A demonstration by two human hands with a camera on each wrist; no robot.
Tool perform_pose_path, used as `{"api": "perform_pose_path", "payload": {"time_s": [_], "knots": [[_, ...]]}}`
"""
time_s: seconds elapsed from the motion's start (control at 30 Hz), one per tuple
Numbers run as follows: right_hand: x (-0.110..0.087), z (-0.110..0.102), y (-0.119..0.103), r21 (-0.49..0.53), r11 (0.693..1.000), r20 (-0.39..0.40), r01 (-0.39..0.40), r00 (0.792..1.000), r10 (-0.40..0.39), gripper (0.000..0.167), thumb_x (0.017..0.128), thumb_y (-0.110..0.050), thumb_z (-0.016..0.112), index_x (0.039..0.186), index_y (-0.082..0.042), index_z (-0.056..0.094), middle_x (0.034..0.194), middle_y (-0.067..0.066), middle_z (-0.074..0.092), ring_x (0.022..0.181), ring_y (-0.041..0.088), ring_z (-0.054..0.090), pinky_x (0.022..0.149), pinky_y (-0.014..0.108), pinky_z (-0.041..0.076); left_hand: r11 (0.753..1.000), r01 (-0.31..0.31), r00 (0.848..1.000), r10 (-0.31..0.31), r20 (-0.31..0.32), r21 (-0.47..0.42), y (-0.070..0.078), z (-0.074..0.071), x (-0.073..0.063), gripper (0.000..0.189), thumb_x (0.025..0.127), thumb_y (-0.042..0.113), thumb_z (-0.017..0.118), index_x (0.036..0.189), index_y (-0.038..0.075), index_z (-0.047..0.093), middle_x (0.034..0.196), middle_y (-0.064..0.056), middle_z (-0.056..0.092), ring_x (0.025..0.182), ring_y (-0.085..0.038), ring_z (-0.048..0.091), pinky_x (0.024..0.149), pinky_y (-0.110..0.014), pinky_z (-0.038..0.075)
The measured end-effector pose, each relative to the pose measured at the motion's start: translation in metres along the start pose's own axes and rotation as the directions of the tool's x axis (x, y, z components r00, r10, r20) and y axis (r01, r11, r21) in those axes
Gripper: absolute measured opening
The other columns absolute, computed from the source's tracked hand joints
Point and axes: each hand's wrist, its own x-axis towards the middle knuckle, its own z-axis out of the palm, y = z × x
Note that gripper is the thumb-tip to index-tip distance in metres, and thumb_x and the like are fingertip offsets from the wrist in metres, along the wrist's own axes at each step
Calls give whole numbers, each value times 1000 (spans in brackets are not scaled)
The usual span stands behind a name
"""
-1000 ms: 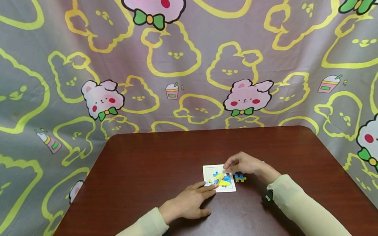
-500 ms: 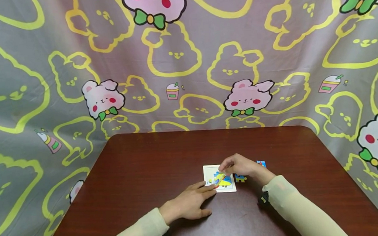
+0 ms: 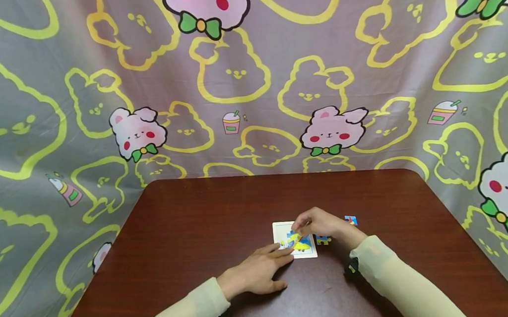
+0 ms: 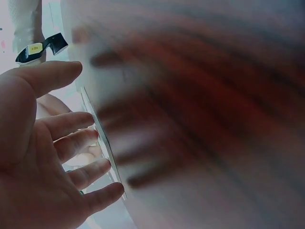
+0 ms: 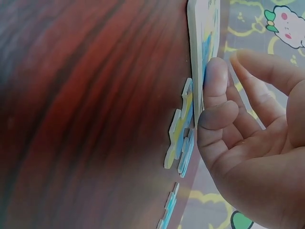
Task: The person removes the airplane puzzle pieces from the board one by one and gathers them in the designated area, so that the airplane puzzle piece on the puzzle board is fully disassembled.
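Observation:
A white jigsaw board [image 3: 278, 227] lies on the table, partly filled with blue and yellow pieces [image 3: 304, 245]. My left hand [image 3: 263, 271] is spread palm down, its fingertips at the board's lower left edge; in the left wrist view the hand [image 4: 52, 157] has its fingers extended against the board's side. My right hand [image 3: 319, 223] is over the board's upper right part with bent fingers. In the right wrist view this hand [image 5: 257, 124] has its thumb near the index finger and other fingers curled by the board [image 5: 194, 62]. Whether a piece sits between its fingertips is hidden.
Loose puzzle pieces [image 3: 323, 240] lie just right of the board, partly under the right hand. Another blue piece [image 3: 351, 220] is farther right, beyond the right wrist. A patterned curtain [image 3: 248, 79] surrounds the brown table [image 3: 204, 212].
The right hand has shifted slightly left over the board, uncovering the blue piece at the far right. My left hand has edged slightly right along the board; the board stays in place.

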Motion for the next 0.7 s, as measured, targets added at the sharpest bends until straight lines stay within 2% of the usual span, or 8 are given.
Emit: {"api": "perform_pose_path", "payload": {"time_s": [0.43, 0.7], "knots": [[0, 3, -4, 46, 999, -1, -2, 1000, 2, 16, 89, -1, 67, 103, 2, 73, 95, 13, 76, 80, 20, 73, 75, 32, 57, 1000, 4, 1000, -5, 10, 12, 0, 0, 1, 66, 90, 46, 67, 148, 19, 49, 159, 6, 40, 147, -29, 39, 117, -42, 38], [1, 4, -6, 45, 999, -27, -24, 999, 25, 14, 89, -3, 67, 102, -1, 73, 95, 12, 75, 82, 21, 73, 76, 33, 56, 1000, 8, 1000, -8, 15, -3, 0, -1, 1, 67, 90, 46, 67, 148, 18, 49, 160, 6, 39, 148, -29, 38, 117, -44, 38]]}}
